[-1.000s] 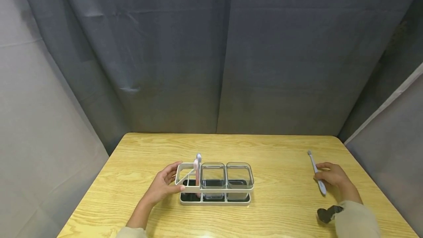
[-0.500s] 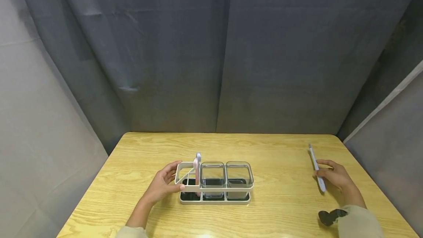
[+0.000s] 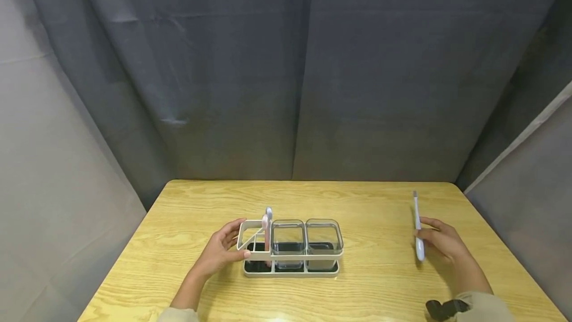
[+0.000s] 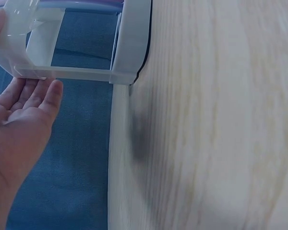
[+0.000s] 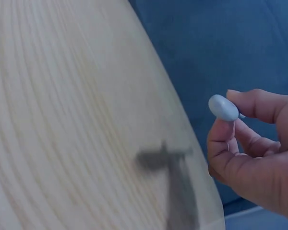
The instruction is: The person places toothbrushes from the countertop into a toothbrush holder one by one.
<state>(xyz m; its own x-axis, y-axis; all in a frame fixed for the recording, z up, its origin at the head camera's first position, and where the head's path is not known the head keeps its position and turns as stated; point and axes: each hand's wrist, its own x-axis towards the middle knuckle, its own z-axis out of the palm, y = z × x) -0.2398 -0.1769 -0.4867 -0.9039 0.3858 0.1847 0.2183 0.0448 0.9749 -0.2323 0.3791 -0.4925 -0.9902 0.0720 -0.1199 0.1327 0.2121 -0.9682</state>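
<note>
A white toothbrush holder (image 3: 297, 274) with a dark base stands near the middle of the table. My left hand (image 3: 219, 252) grips its left end, thumb on the front of the upper rim and fingers at the back. Upright in the left section are a pink toothbrush (image 3: 265, 230) and a pale blue one (image 3: 268, 211) behind it. Two clear cups sit in the other sections, a middle cup (image 3: 288, 248) and a right-hand cup (image 3: 323, 248). At the right, my right hand (image 3: 446, 246) pinches a light blue toothbrush (image 3: 419, 250), raised off the table, its handle end (image 5: 223, 108) facing the right wrist camera.
The wooden table (image 3: 357, 207) has rounded far corners. A dark grey curtain (image 3: 241, 73) hangs behind it, with lighter cloth at both sides. A black device (image 3: 447, 309) is fixed at my right sleeve.
My right hand has lifted the light blue toothbrush off the table and shifted it left, turning it more upright in the head view. My left hand keeps its hold on the toothbrush holder.
</note>
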